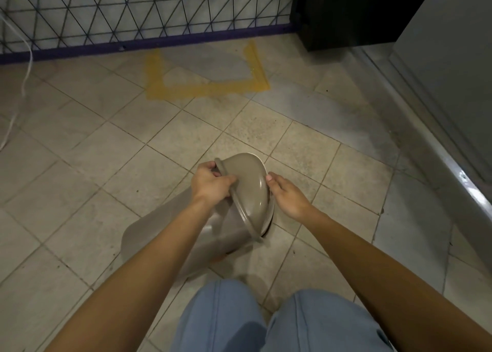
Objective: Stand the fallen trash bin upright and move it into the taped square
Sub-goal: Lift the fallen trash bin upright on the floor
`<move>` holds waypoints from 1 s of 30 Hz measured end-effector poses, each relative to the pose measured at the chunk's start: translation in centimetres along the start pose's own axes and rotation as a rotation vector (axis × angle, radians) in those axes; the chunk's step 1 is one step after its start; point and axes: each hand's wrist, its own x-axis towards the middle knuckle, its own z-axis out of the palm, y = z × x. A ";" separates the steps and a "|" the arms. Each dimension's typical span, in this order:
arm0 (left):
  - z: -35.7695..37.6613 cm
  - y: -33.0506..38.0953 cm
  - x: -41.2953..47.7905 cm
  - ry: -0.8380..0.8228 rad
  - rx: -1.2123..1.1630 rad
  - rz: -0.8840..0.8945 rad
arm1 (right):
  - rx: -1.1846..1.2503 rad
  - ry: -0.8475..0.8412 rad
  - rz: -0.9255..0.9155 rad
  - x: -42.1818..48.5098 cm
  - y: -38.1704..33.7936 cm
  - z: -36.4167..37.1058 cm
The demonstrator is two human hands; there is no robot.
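Both hands (213,184) apparently grasp tilted, unlabelled bin (250,181).

taupe trash bin (213,234) | tilted, domed lid on | well short of yellow taped square (207,89)

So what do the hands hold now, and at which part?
The left hand grips the trash bin by the lid rim; the right hand touches the rim's other side.
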 end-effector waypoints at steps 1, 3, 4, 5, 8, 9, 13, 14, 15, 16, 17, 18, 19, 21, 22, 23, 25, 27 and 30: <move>-0.3 0.3 0.0 0.001 -0.017 0.006 | -0.004 -0.001 0.008 0.0 0.0 -0.1; -1.0 0.8 -0.2 -0.004 -0.056 0.010 | -0.022 -0.006 0.034 0.1 0.0 -0.3; -1.4 1.1 -0.3 -0.006 -0.076 0.008 | -0.026 -0.008 0.051 0.2 0.1 -0.4; -1.8 1.3 -0.4 -0.006 -0.094 0.008 | -0.021 -0.008 0.072 0.2 0.2 -0.5; -2.9 1.6 -0.4 -0.010 -0.156 0.012 | 0.019 0.024 0.139 0.3 0.6 -0.4; -3.2 1.7 -0.4 -0.015 -0.168 0.011 | 0.033 0.037 0.154 0.2 0.8 -0.3; -4.5 2.0 -0.5 -0.020 -0.232 0.014 | 0.061 -0.059 0.338 -0.2 1.6 0.6; -4.7 2.1 -0.5 -0.025 -0.253 0.018 | 0.058 -0.099 0.378 -0.3 1.7 0.9; -5.0 2.1 -0.6 -0.032 -0.264 0.021 | 0.054 -0.130 0.400 -0.4 1.7 1.3; -5.2 2.2 -0.7 -0.037 -0.266 0.023 | 0.060 -0.154 0.407 -0.4 1.7 1.7; -5.4 2.2 -0.7 -0.043 -0.266 0.025 | 0.083 -0.175 0.404 -0.4 1.7 2.0; -5.5 2.2 -0.8 -0.046 -0.267 0.027 | 0.122 -0.190 0.400 -0.4 1.6 2.4; -5.6 2.2 -0.8 -0.046 -0.271 0.029 | 0.168 -0.200 0.399 -0.4 1.5 2.5; -5.8 2.2 -0.7 -0.041 -0.279 0.035 | 0.230 -0.207 0.398 -0.5 1.2 2.5; -5.8 2.1 -0.7 -0.037 -0.277 0.041 | 0.243 -0.212 0.395 -0.6 1.1 2.4; -5.9 2.1 -0.6 -0.034 -0.272 0.046 | 0.252 -0.219 0.394 -0.6 1.0 2.4; -5.9 2.2 -0.5 -0.028 -0.258 0.054 | 0.262 -0.228 0.400 -0.7 0.8 2.3; -6.1 2.2 -0.5 -0.021 -0.239 0.061 | 0.277 -0.230 0.413 -0.9 0.7 2.1; -6.8 2.6 -0.5 -0.014 -0.192 0.078 | 0.302 -0.234 0.411 -1.3 0.3 1.4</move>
